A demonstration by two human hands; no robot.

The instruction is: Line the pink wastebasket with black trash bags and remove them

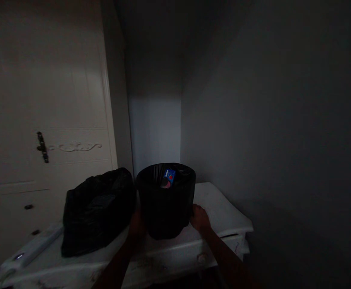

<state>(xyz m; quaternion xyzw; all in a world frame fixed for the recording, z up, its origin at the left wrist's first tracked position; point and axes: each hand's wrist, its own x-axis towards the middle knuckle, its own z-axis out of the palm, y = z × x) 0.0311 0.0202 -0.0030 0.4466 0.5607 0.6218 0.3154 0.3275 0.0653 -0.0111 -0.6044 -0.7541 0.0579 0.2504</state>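
Observation:
A round trash bin lined with a black plastic bag stands at the middle of a white dresser top. My left hand is closed against its lower left side, though the fingers are dark and partly hidden. On the opposite side, my right hand curls its fingers on the bin's lower right. Inside the bin a blue packet with a small red mark shows near the back. Left of the bin and close to it sits a slumped, open-topped black plastic bag; its contents are too dark to make out.
A long white object with a lit spot lies at the dresser's left end. Behind on the left rises a white wardrobe with a dark handle. A grey wall runs along the right. The room is dim.

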